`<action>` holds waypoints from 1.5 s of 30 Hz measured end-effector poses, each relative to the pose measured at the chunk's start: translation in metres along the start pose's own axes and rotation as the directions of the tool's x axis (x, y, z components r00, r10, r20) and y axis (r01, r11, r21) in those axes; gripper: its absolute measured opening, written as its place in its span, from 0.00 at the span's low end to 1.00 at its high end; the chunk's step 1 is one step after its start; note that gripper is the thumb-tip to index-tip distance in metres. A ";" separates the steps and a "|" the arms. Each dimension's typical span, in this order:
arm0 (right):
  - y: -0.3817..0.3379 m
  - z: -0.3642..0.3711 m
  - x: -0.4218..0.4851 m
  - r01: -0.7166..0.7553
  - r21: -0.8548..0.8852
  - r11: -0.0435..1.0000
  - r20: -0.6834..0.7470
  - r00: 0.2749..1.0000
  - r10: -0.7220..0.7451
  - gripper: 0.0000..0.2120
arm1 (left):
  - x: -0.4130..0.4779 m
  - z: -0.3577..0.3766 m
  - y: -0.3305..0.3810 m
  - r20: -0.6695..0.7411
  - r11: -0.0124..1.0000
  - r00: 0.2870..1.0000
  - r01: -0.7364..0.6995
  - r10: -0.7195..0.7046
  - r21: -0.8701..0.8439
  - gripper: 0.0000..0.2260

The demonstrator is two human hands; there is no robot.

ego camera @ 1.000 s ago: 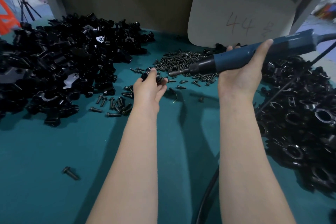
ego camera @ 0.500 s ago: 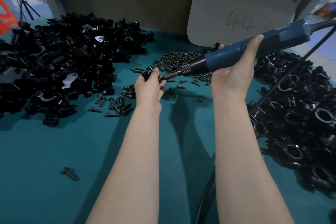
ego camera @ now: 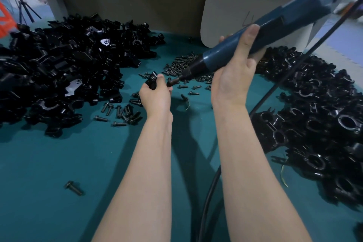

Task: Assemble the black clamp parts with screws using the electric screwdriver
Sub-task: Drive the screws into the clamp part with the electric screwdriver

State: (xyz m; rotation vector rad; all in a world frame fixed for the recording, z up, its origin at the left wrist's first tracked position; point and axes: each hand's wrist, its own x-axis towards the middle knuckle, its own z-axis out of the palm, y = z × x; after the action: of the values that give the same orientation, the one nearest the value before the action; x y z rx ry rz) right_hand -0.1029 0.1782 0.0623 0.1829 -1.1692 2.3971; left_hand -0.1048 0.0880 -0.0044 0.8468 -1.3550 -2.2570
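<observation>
**Screwdriver tip at the clamp part**

Head view: the left hand (ego camera: 155,96) pinches a black clamp part (ego camera: 152,82) above the desk (ego camera: 49,163). The right hand (ego camera: 233,76) is curled around the blue electric screwdriver (ego camera: 245,45), whose tip is just beside the part. Loose screws (ego camera: 182,65) lie behind the hands, and piles of black parts (ego camera: 59,68) lie on both sides.

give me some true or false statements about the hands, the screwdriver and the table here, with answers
1. The right hand grips the blue electric screwdriver. True.
2. The left hand is empty. False: it holds a black clamp part.
3. The screwdriver's bit points toward that clamp part. True.
4. The table surface is red. False: it is teal.
5. A single screw lies apart from the others, left of the left forearm. True.
</observation>
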 end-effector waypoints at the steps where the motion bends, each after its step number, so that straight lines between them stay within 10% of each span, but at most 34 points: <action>1: 0.000 0.000 -0.001 -0.003 0.003 1.000 -0.007 1.000 0.003 0.39 | 0.000 0.000 0.000 -0.002 1.000 1.000 -0.001 0.001 -0.023 0.09; 24: 0.002 0.006 -0.006 0.018 -0.014 1.000 -0.015 1.000 -0.018 0.13 | 0.002 0.004 -0.002 0.010 0.992 1.000 -0.024 0.026 -0.125 0.10; 45: -0.008 0.002 -0.004 0.032 0.027 0.999 0.117 0.993 -0.035 0.26 | 0.003 0.003 0.001 0.132 0.998 0.990 -0.054 0.051 0.016 0.07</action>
State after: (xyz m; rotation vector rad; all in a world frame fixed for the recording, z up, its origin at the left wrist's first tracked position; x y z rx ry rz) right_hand -0.0956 0.1790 0.0681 0.3528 -1.1785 2.4006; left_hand -0.1092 0.0876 -0.0033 0.6710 -1.4417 -2.2970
